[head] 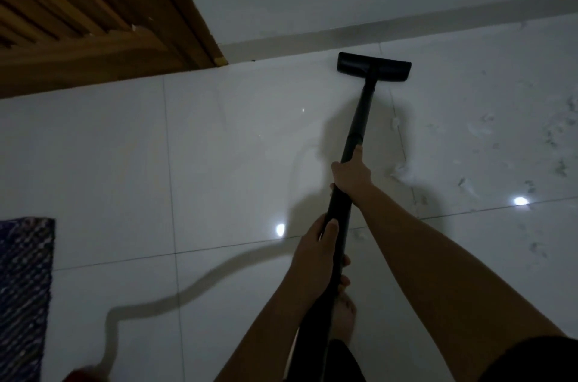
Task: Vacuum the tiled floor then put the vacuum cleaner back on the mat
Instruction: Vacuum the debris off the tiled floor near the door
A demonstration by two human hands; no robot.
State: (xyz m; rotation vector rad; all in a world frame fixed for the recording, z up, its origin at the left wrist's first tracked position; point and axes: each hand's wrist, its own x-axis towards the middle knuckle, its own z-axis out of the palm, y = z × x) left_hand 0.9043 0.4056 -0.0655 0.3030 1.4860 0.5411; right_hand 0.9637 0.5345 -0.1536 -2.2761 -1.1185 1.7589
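Both hands grip the black vacuum wand [356, 128], one above the other. The right hand [350, 172] takes the tube further up, toward the working end. Its fingers are wrapped tightly round the tube and one digit lies straight along it, pointing at the floor head [373, 67]. The left hand [316, 244] holds the tube just behind and below the right. Its thumb is laid over the top and its fingers are curled underneath, with the tips showing on the far side. Neither hand leaves any gap around the wand.

Beyond the right hand, the wand slants down to the floor head, which lies flat on the tiled floor [234, 147], just beside the pale skirting [312, 37] at the foot of the wall. Out past the right hand's side, white scraps [484, 131] are scattered over the tiles. From under the left hand a grey hose [187, 287] snakes away across the floor to that hand's side, ending at a blurred red shape too unclear to name. The blue woven mat [25, 287] lies well apart from the grip, beyond the hose. A wooden door [78, 21] stands far ahead on the same side. A bare foot [344, 312] shows directly beneath the left hand.
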